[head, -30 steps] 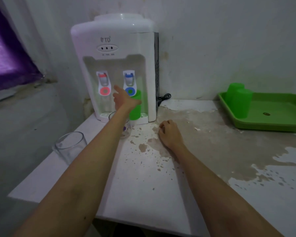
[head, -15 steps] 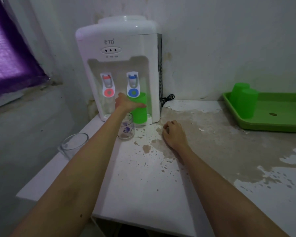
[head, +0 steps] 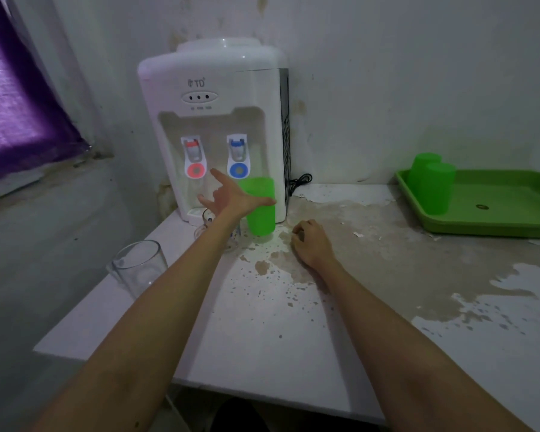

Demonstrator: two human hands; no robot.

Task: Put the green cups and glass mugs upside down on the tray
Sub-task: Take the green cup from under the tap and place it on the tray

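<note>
A green cup (head: pixel 260 210) stands upright just in front of the water dispenser, below its blue tap. My left hand (head: pixel 231 201) is against it with the thumb across its front; two fingers stick out to the left. My right hand (head: pixel 312 244) rests curled on the table, holding nothing. A small glass mug (head: pixel 207 217) with a purple print is mostly hidden behind my left forearm. A clear glass (head: pixel 139 269) stands near the table's left edge. Two green cups (head: pixel 434 187) sit upside down in the left corner of the green tray (head: pixel 480 229).
The white water dispenser (head: pixel 219 120) stands against the wall with a black cable (head: pixel 300 180) beside it. The tabletop (head: pixel 371 275) is worn and stained. A purple curtain (head: pixel 19 104) hangs at the far left. The table's front edge is close to me.
The green cup has come out from under the blue tap towards me with my left hand. The view has shifted slightly. My right hand has stayed put.
</note>
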